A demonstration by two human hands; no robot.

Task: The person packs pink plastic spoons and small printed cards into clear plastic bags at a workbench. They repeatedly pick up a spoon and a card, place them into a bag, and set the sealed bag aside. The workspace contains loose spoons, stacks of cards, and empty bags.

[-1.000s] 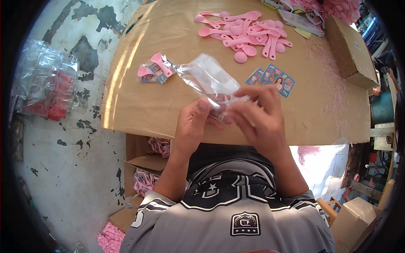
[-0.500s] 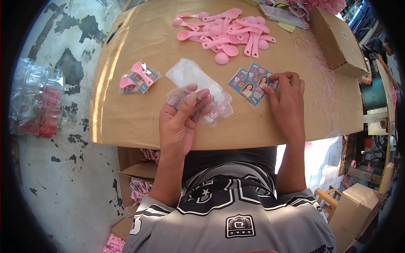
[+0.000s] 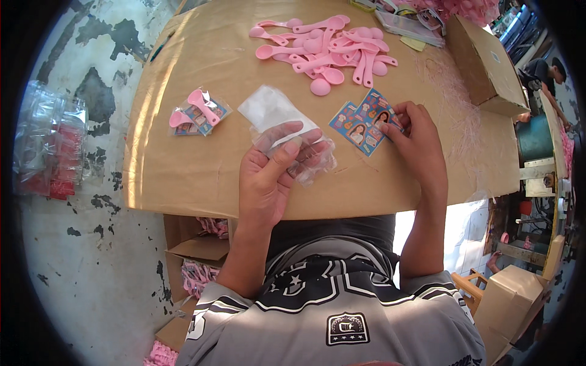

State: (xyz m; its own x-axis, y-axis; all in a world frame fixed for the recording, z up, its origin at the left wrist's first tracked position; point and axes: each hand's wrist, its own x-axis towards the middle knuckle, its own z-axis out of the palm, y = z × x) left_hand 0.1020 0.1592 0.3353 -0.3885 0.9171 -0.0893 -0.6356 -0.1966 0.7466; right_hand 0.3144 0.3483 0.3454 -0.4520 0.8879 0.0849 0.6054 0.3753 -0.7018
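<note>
My left hand [image 3: 268,171] holds a clear plastic bag [image 3: 287,135] between thumb and fingers, above a pile of clear bags [image 3: 323,160] and near a white sheet-like stack [image 3: 268,105]. With thumb and fingertips, my right hand [image 3: 422,140] grips the right edge of a blue printed card [image 3: 378,113]. A second similar card [image 3: 343,119] lies partly under it; how many cards are stacked cannot be told. Farther off is a heap of pink spoons [image 3: 329,49]. At the left, packed bags [image 3: 200,113] hold cards, with pink spoons at them.
A cardboard box [image 3: 485,67] stands at the table's right edge, near loose clear strands [image 3: 461,122]. Packs of clear and red plastic [image 3: 58,146] hang or lie at far left. Boxes with pink items [image 3: 198,274] sit below the table. Another person [image 3: 546,76] is at far right.
My right hand has closed on the card's edge and shifted slightly right. My left hand, with the clear bag, has moved a little to the right. The view has shifted slightly.
</note>
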